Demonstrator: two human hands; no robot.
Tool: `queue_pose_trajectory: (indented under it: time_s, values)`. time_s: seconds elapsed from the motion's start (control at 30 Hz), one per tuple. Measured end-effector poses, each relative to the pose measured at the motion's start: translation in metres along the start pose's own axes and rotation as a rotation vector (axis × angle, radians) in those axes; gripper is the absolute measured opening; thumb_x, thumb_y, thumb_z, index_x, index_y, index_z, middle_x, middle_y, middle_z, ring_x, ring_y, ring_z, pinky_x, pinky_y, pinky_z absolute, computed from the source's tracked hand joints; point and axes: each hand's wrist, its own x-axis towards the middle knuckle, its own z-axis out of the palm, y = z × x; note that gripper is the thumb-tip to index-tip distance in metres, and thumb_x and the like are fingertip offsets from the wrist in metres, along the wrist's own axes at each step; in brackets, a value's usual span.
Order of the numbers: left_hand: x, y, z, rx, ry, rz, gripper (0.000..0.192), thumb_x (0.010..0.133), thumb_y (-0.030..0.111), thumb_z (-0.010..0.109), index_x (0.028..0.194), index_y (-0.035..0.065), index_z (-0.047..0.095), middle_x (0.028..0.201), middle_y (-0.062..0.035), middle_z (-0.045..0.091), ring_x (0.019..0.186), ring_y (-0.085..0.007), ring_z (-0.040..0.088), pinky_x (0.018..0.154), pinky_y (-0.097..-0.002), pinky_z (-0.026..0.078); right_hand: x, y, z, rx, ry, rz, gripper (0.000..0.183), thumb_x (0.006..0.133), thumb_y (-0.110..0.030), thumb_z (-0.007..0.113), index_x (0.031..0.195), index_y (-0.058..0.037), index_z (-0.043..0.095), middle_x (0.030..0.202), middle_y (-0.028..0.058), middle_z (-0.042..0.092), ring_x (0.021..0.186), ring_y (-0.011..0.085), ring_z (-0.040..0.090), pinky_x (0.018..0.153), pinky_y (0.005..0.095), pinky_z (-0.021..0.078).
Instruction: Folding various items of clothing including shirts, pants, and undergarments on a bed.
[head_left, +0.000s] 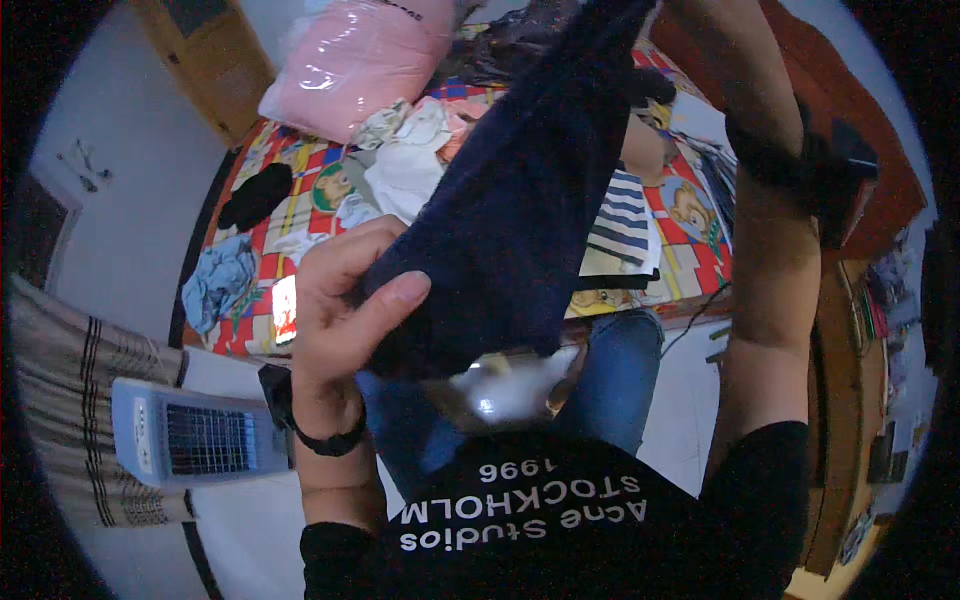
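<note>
A dark navy cloth garment (517, 202) stretches diagonally before me, from lower left to the top edge of the view. My left hand (345, 300) grips its lower left part, thumb on top and fingers behind the cloth. My right hand (720, 45) is raised at the top right, by the garment's upper end; its fingers are cut off by the picture's edge. Behind the cloth, a striped folded garment (622, 221) lies on the bed's patterned sheet (300, 150). A heap of white clothes (409, 169) sits left of the garment.
A pink bundle in clear plastic (367, 60) stands on the bed's far side. Black cloth (255, 196), light blue cloth (219, 281) and a lit screen (284, 309) lie at the left. A blue air cooler (202, 431) stands on the floor; a dark cable (694, 319) hangs near the bed's edge.
</note>
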Motion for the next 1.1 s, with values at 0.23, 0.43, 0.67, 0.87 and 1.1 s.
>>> queue_pose_trajectory:
  time_s: [0.23,0.43,0.67,0.87,1.1]
  values:
    - [-0.014,0.039,-0.014,-0.081,0.222,-0.241,0.018,0.069,0.009,0.064,0.078,-0.0052,0.06,0.069,-0.0076,0.057,0.065,-0.013,0.052,0.062,-0.0236,0.038,-0.006,0.011,0.032,0.668,-0.286,0.309,0.019,0.072,0.0,0.045,0.082,0.0048,0.06,0.084,0.0162,0.065,0.074,0.0184,0.063,0.071,0.0279,0.0511]
    - [0.001,0.034,-0.047,0.305,-0.479,-0.051,0.047,0.069,-0.006,0.05,0.115,-0.004,0.054,0.082,-0.0125,0.057,0.074,-0.0227,0.057,0.068,-0.0339,0.042,-0.014,0.02,0.031,0.703,-0.389,0.357,0.022,0.071,0.001,0.044,0.083,0.0055,0.062,0.085,0.0168,0.065,0.075,0.0209,0.064,0.072,0.0284,0.0513]
    - [-0.001,0.007,-0.037,0.6,-0.376,-0.362,0.058,0.076,-0.003,0.044,0.133,-0.0007,0.033,0.125,-0.0198,0.047,0.119,-0.0285,0.043,0.099,-0.0329,0.03,-0.026,0.011,0.045,0.652,-0.395,0.4,0.022,0.073,0.002,0.042,0.083,0.0046,0.062,0.084,0.0128,0.065,0.075,0.0179,0.062,0.072,0.0264,0.0498]
    - [0.006,-0.012,-0.035,0.102,-0.039,-0.378,0.065,0.081,0.006,0.053,0.135,-0.0072,0.02,0.127,-0.0163,0.045,0.112,-0.0219,0.048,0.094,-0.0303,0.037,-0.038,0.017,0.053,0.503,-0.733,-0.094,0.04,0.079,-0.018,0.044,0.107,0.0048,0.059,0.109,0.0149,0.061,0.106,0.0218,0.056,0.096,0.0308,0.0382]
    - [0.023,0.006,-0.024,-0.313,0.257,-0.462,0.044,0.074,0.001,0.055,0.115,-0.0025,0.041,0.098,-0.0088,0.054,0.085,-0.0127,0.057,0.069,-0.0239,0.049,-0.077,-0.02,0.089,0.25,-0.525,-0.431,0.03,0.072,-0.005,0.049,0.099,0.0028,0.057,0.091,0.0204,0.059,0.09,0.0348,0.057,0.083,0.0372,0.0445]
